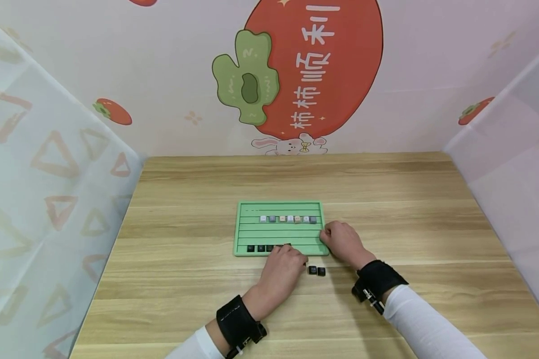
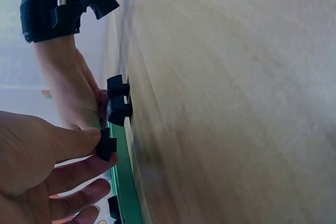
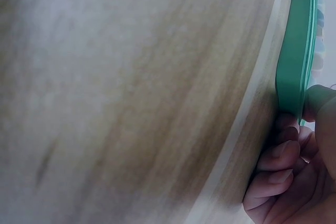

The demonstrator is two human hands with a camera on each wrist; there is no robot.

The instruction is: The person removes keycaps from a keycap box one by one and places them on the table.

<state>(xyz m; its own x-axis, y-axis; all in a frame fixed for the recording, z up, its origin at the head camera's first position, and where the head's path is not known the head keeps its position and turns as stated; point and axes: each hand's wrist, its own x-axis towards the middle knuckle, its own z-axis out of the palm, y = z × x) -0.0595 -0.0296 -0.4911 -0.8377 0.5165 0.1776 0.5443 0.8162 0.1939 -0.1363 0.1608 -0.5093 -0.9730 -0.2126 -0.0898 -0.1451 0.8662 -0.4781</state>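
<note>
A green ridged board (image 1: 251,227) lies on the table, carrying a row of pale and grey keycaps (image 1: 290,219) across its upper part. Along its lower edge sit several black keycaps (image 1: 250,248), partly covered by my left hand (image 1: 280,271). That hand pinches one black keycap (image 2: 105,145) between thumb and fingers, close to the board's front edge. My right hand (image 1: 343,242) grips the board's right edge, its thumb on the rim and the other fingers curled, as the right wrist view shows. Two loose black keycaps (image 1: 317,270) rest on the table in front of the board.
The wooden table (image 1: 184,279) reaches a printed backdrop (image 1: 179,60) at the back. Pale patterned sheets (image 1: 49,199) slope down at both sides. Each wrist wears a black strap (image 1: 238,321) with a small device.
</note>
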